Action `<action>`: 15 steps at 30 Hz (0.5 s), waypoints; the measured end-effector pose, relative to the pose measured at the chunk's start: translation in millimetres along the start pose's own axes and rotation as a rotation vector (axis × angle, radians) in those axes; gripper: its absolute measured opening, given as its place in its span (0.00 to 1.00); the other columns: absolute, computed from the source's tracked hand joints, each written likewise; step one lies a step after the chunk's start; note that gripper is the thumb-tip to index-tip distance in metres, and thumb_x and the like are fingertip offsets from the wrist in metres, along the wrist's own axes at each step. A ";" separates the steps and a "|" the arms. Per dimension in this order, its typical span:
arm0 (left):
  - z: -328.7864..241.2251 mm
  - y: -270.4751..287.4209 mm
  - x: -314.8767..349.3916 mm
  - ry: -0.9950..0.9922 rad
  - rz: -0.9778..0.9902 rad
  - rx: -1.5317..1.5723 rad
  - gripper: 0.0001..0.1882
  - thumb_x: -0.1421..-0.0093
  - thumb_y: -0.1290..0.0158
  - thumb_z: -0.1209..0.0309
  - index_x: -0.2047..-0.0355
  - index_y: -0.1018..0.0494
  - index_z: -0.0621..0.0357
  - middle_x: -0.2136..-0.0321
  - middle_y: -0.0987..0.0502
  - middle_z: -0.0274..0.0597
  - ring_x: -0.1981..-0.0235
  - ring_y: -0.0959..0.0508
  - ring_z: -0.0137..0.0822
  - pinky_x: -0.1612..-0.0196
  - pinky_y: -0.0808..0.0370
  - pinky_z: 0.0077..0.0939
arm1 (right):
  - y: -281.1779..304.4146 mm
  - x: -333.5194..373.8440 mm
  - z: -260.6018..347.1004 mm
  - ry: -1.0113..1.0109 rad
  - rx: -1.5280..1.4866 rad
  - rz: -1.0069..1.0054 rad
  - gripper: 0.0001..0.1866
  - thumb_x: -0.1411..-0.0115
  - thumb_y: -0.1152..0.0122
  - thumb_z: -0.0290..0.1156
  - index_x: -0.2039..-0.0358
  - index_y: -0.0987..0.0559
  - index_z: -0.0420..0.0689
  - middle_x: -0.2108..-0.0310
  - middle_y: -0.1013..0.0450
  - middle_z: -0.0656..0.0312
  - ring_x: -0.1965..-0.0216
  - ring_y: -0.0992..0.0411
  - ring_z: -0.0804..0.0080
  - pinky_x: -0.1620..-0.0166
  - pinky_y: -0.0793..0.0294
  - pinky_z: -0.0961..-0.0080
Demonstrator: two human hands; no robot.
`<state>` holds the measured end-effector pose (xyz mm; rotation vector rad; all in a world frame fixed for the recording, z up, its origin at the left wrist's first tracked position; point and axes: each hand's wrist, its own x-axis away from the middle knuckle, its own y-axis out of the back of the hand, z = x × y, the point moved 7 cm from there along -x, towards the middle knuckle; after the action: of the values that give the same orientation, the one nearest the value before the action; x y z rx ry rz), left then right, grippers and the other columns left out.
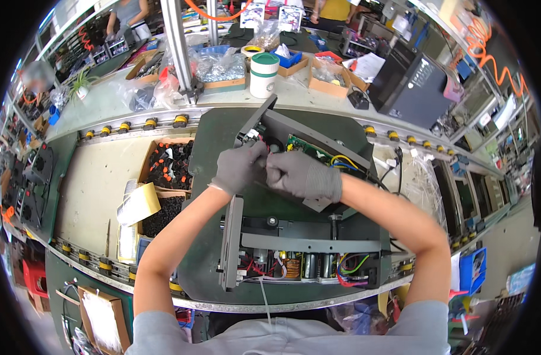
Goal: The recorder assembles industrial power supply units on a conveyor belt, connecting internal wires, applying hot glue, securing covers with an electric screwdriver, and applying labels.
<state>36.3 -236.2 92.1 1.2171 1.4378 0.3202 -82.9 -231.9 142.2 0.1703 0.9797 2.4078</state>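
Observation:
Both my hands wear grey gloves and meet at the left end of a dark grey metal chassis (309, 137). My left hand (240, 167) has its fingers pinched near white connectors and small wires inside the chassis's end panel (260, 117). Close against it, my right hand (303, 176) is curled, thumb and fingers together; whatever they grip is hidden. Behind the right hand show a green circuit board (309, 148) and yellow and blue wires (344, 161). A second chassis (309, 242) lies nearer me, with a copper coil (291, 266), dark cylinders and coloured wires inside.
Both chassis rest on a dark green board (214, 127) over a roller conveyor (180, 120). To the left stand a carton of black and orange parts (167, 163) and a yellow paper (138, 204). A lidded white cup (263, 76) and a black case (415, 89) stand beyond. Other people work farther off.

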 end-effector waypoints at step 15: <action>99.6 -3.3 -8.8 0.081 0.041 0.298 0.34 0.33 0.53 0.47 0.41 0.35 0.66 0.55 0.24 0.54 0.54 0.24 0.44 0.52 0.27 0.35 | -66.4 565.2 121.0 -0.956 0.935 -1.809 0.12 0.44 0.39 0.27 0.58 0.22 0.42 0.65 0.22 0.54 0.65 0.22 0.57 0.59 0.23 0.67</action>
<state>117.8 -287.6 65.0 1.4893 1.5706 0.1888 -499.1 174.7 140.1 0.4282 0.9069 0.0663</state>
